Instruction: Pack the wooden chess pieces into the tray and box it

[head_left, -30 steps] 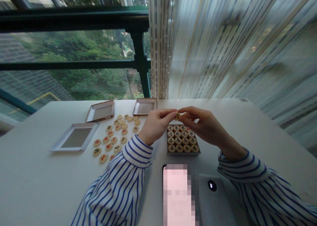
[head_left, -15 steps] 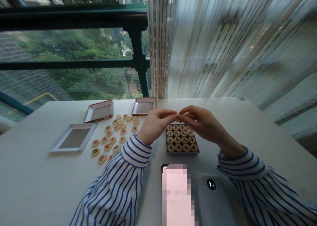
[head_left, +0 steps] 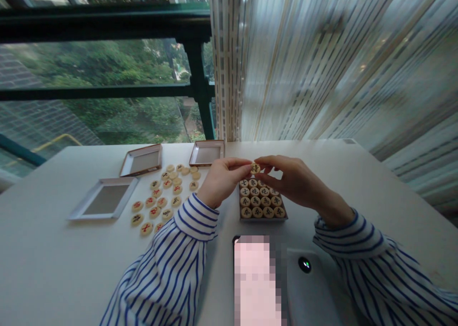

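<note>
A round Chinese chess piece with a dark character is pinched between my left hand and my right hand. Thumb and fingers of each hand are closed on its edges. Just below the hands stands a box filled with rows of chess pieces, mostly with black characters. My right hand hides its far right corner. To the left of my left hand, loose chess pieces with red or black characters lie scattered, some showing blank faces.
Left of the loose pieces lies a white tray. Two brown-edged trays stand near the table's far edge. A phone with a blurred pink screen and a grey device lie in front of me. Window and curtain stand behind the table.
The piece between my hands has turned, and its character now faces me more. My right fingers have spread slightly apart around it and now cover more of the box's far right.
</note>
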`<state>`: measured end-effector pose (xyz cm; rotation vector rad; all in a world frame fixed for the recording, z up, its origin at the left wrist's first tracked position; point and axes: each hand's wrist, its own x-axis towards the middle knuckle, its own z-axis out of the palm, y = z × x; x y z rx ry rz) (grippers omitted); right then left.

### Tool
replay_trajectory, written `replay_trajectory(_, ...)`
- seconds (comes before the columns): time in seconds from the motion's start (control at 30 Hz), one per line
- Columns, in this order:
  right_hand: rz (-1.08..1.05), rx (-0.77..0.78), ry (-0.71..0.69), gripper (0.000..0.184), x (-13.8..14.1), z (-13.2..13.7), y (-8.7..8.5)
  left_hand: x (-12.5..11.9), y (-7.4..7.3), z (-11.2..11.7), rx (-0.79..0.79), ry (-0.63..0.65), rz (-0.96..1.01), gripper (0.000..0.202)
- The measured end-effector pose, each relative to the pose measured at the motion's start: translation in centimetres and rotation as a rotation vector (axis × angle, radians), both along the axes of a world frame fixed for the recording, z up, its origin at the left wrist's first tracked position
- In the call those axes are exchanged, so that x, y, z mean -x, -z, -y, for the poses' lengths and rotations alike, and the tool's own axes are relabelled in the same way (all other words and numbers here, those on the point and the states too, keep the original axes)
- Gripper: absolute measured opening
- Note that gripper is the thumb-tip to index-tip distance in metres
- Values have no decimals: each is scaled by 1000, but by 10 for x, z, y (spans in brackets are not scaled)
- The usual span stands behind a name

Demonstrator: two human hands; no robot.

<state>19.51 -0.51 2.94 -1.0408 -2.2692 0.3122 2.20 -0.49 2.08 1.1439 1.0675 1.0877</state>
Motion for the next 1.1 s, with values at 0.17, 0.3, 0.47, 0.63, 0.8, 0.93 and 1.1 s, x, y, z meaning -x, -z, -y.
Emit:
replay_trajectory(0.17,85,-54,0,28,-1,0,0,-1,0,1,5,-8,6,20)
replay_trajectory(0.3,132,-108,9,27,-3,-1,0,-2,1,0,-8,-14,-39,20)
replay_trajectory(0.47,189,-151,-15,27,-5,-3,1,-2,2,0,-36,-4,-103,16)
replay_trajectory(0.63,238,-170,20,27,-7,-4,1,1,4,-3,-94,-26,-176,18)
replay_trajectory(0.8,298,-119,62,27,-16,-9,-1,8,12,-8,-252,-43,-394,27)
replay_trajectory(0.93,379,-35,84,26,-24,-15,1,12,17,-10,-337,-42,-528,27)
replay_trajectory(1.1,453,35,93,25,-33,-21,6,13,19,-10,-377,-17,-743,30)
